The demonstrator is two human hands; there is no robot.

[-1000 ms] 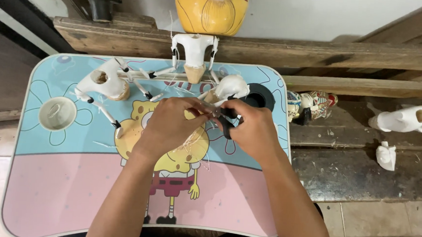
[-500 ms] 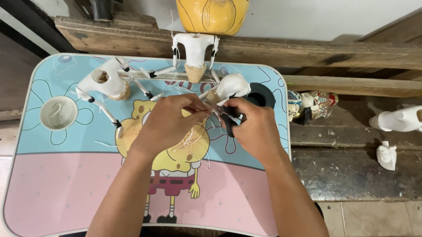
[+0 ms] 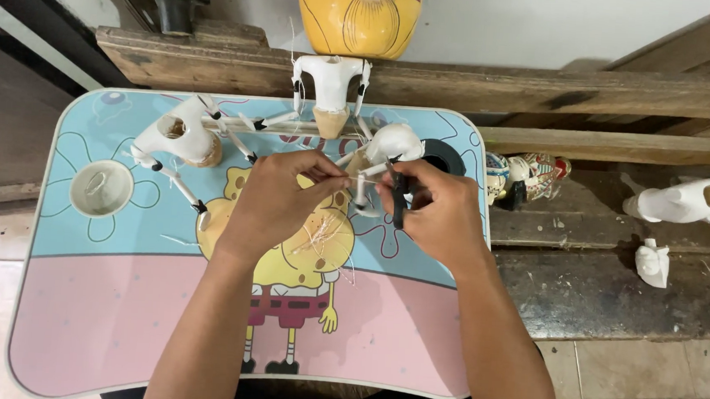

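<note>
White puppet body (image 3: 387, 144) with thin stick limbs lies on the small table (image 3: 86, 306), and it sits just beyond our two hands, between them and the far edge. Our left hand (image 3: 277, 199) is closed with the fingertips pinched together on a thin pale thread (image 3: 356, 180) that runs toward the right hand. Our right hand (image 3: 436, 213) is closed around a small black tool (image 3: 398, 198), which stands almost upright in the fingers, just beside one stick limb of the puppet body. We cannot tell if the tool touches the limb. Both hands are close together over the yellow cartoon picture printed on the table, and loose bits of thread (image 3: 320, 238) lie on that picture under the hands.

To the left of our left hand lies a second white puppet body (image 3: 176, 138) with black-tipped sticks, well apart from the first one. Further left stands a small white bowl (image 3: 102, 188). At the far edge of the table a third white torso (image 3: 329, 87) stands upright, below a big yellow painted piece (image 3: 358, 19). A black roll (image 3: 442, 155) lies behind the right hand. On the dark ledge at the right we see small painted figures (image 3: 525, 173) and plain white carved pieces (image 3: 679, 203).
</note>
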